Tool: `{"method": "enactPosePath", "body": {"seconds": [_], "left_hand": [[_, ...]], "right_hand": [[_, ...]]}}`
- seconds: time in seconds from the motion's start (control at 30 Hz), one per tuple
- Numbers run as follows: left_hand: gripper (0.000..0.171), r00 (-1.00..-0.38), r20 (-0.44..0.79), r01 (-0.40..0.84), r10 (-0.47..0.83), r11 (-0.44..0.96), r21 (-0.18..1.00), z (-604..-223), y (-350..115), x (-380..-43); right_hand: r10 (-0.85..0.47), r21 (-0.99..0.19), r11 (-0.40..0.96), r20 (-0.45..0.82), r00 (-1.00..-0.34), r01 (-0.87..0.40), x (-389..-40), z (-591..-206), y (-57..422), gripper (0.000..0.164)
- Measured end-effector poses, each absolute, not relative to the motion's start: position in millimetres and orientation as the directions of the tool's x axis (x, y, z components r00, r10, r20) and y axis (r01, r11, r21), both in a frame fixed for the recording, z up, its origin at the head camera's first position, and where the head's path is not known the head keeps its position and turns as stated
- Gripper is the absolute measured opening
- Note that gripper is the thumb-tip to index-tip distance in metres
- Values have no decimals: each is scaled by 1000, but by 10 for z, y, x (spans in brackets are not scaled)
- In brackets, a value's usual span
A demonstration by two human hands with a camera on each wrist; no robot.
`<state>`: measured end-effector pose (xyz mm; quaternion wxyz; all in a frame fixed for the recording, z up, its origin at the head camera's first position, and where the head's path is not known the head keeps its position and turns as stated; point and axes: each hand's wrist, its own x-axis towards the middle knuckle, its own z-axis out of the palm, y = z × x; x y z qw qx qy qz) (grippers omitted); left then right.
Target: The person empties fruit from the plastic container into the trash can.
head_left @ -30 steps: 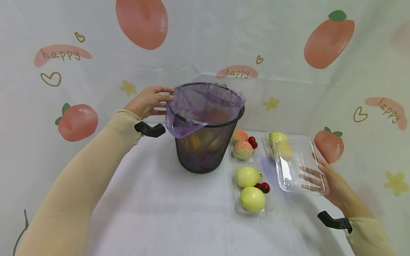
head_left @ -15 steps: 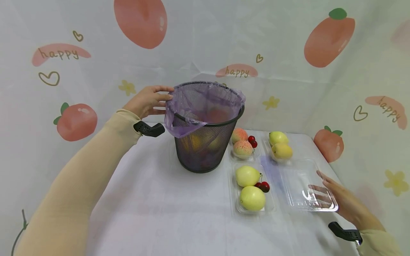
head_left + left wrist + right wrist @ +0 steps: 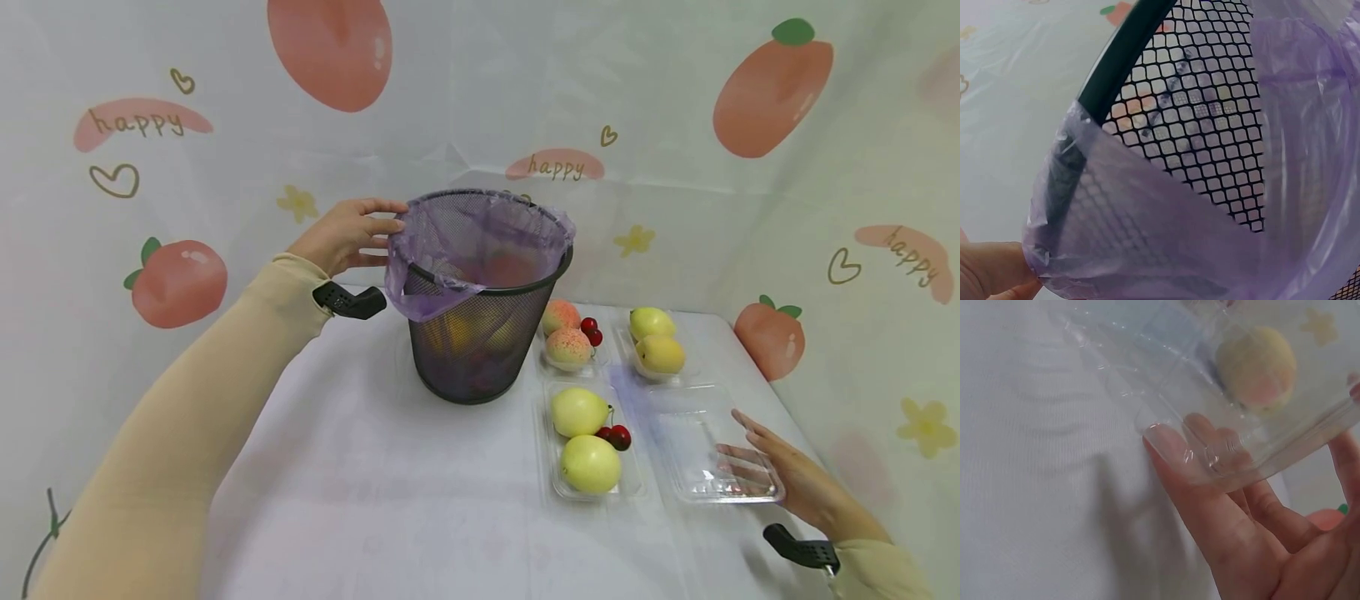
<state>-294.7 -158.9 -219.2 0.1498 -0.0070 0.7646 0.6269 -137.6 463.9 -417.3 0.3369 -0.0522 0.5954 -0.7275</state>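
Note:
My left hand (image 3: 345,237) touches the rim of a black mesh wastebasket (image 3: 476,350) with fairly straight fingers. A thin purple plastic bag (image 3: 438,300) lines this basket and folds over its rim; the left wrist view shows a fingertip against the bag (image 3: 1147,219). At the right, my right hand (image 3: 802,479) grips a clear plastic container (image 3: 693,433) low over the table. Its fingers show through the plastic in the right wrist view, around the container's corner (image 3: 1222,462). No fruit lies in this container. Inside the basket, reddish and yellow shapes show dimly.
Clear trays stand right of the basket. One has yellow-green pears (image 3: 591,464) and cherries (image 3: 619,437), another speckled peaches (image 3: 568,346) and cherries (image 3: 595,337). Behind the held container are yellow fruits (image 3: 660,356). A printed curtain (image 3: 450,100) hangs behind the white table (image 3: 360,500).
My right hand has moved the clear container down and toward the table's near right, away from the yellow fruits it overlapped. The left hand has stayed at the basket rim.

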Motion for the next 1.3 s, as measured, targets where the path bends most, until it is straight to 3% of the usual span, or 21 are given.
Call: {"method": "enactPosePath", "body": {"seconds": [0.33, 0.9, 1.3], "left_hand": [[46, -956, -235, -197, 176, 208, 958, -2188, -1592, -2952], [48, -954, -237, -191, 183, 235, 953, -2185, -1597, -2954], [47, -955, -234, -195, 184, 209, 958, -2200, -1601, -2964]], "right_hand": [[-611, -878, -141, -287, -738, 457, -1393, -4249, 4691, 55], [-462, -885, 67, -437, -772, 461, -1436, -4192, 4749, 44], [-534, -888, 38, -405, -742, 458, -1431, -4222, 4776, 47]]}}
